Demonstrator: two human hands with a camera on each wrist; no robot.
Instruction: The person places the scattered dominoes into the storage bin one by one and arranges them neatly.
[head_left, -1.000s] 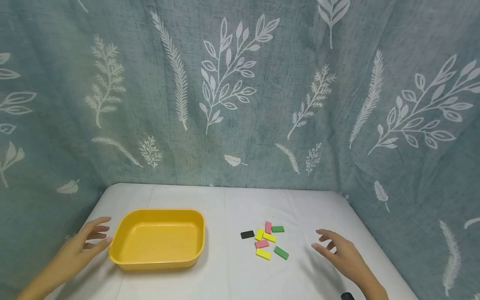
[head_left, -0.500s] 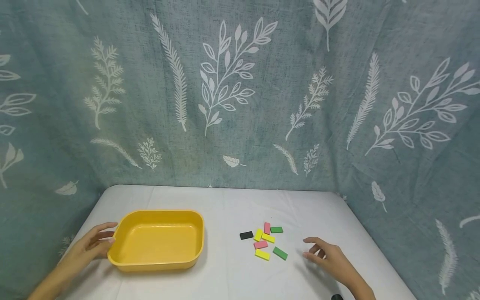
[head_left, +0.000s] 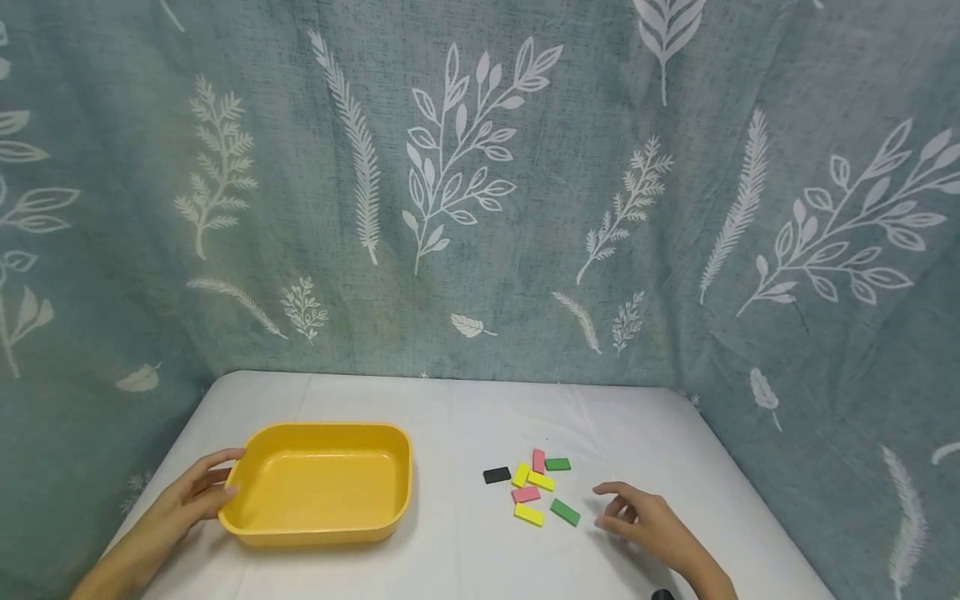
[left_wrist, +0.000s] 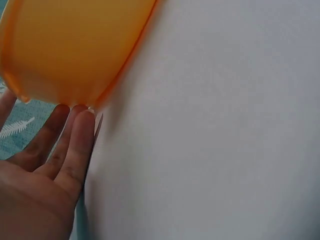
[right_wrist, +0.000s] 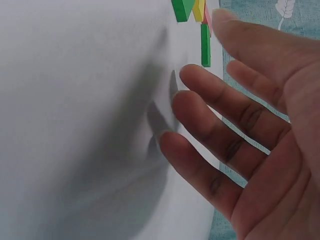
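A yellow rectangular tray (head_left: 322, 537) sits on the left part of the white table. At its left side is my left hand (head_left: 197, 493), fingertips right at the rim and outer wall. The left wrist view has the fingers (left_wrist: 80, 145) nearly straight, their tips against the tray wall (left_wrist: 75, 55). My right hand (head_left: 637, 518) hovers over the cloth with loosely bent fingers and nothing in them. Nearest to it lies a green block (head_left: 565, 512). In the right wrist view, the thumb points toward a green block (right_wrist: 205, 45) and its neighbours.
Between tray and right hand lie several small flat blocks: a black one (head_left: 497, 475), yellow ones (head_left: 528, 514), pink ones (head_left: 526, 494) and another green one (head_left: 558, 464). White cloth covers the table (head_left: 450, 567). A grey-green leaf-patterned curtain (head_left: 480, 350) stands behind and at the sides.
My left hand has moved in from the left until its fingertips meet the tray. My right hand has moved left and lower, closer to the blocks. Tray and blocks look unmoved.
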